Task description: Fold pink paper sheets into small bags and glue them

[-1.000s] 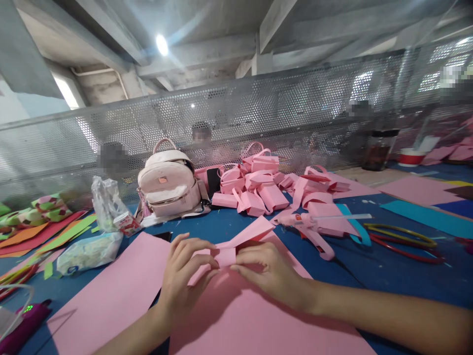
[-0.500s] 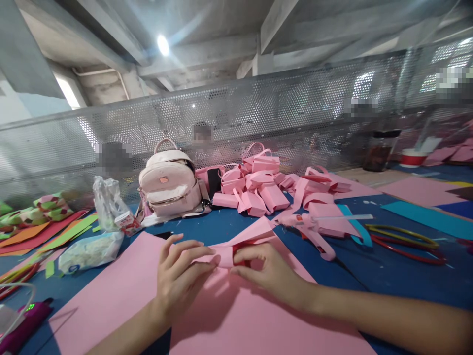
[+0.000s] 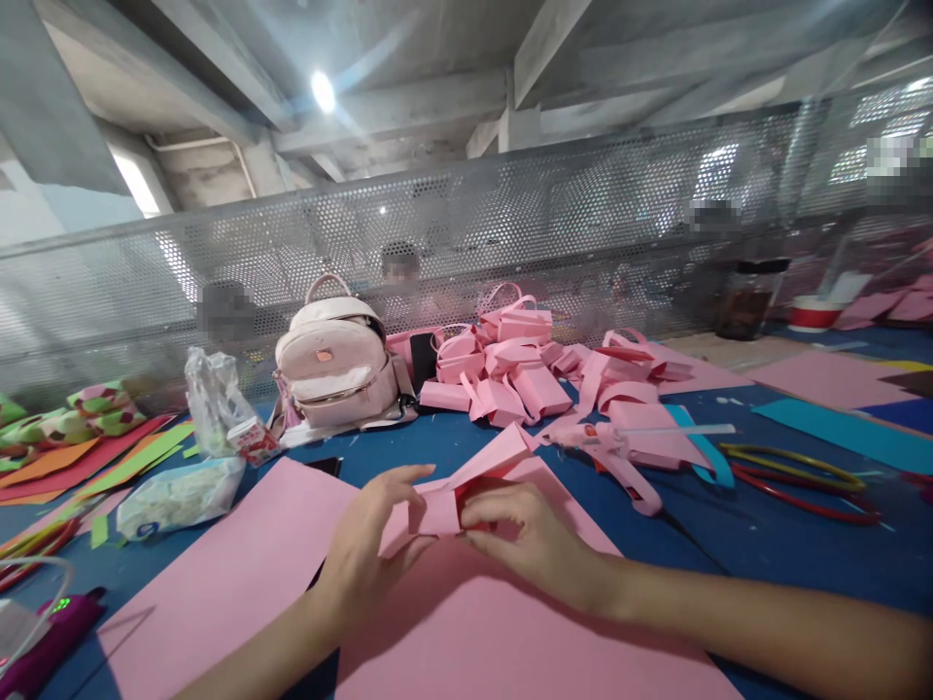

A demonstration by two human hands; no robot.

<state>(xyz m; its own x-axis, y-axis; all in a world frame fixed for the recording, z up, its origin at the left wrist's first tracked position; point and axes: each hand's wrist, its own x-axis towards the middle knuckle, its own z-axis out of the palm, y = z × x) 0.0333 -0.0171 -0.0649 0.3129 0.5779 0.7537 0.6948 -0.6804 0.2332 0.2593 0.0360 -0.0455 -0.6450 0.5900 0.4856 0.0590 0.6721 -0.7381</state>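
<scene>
A small folded piece of pink paper point(image 3: 439, 513) with red showing inside sits between my hands, just above a large pink sheet point(image 3: 452, 622). My left hand point(image 3: 371, 544) grips its left end, the thumb below and the curled fingers above. At the other end my right hand point(image 3: 521, 535) pinches the paper, its fingertips partly hidden in the fold. A pink flap point(image 3: 500, 452) sticks up and to the right behind the right fingers. Another pink sheet point(image 3: 233, 583) lies under and left of my left hand.
A pink glue gun point(image 3: 604, 452) lies to the right, its cord trailing forward. Behind are a heap of pink paper bags point(image 3: 510, 360) and a pale backpack point(image 3: 335, 360). Plastic bags point(image 3: 182, 496), coloured paper and a purple device point(image 3: 51, 632) lie left; red and yellow hoops point(image 3: 802, 476) right.
My left hand has shifted slightly right, and its spread fingers have curled more around the folded paper. The paper's flap tilts a little higher. My right hand keeps its grip almost unmoved.
</scene>
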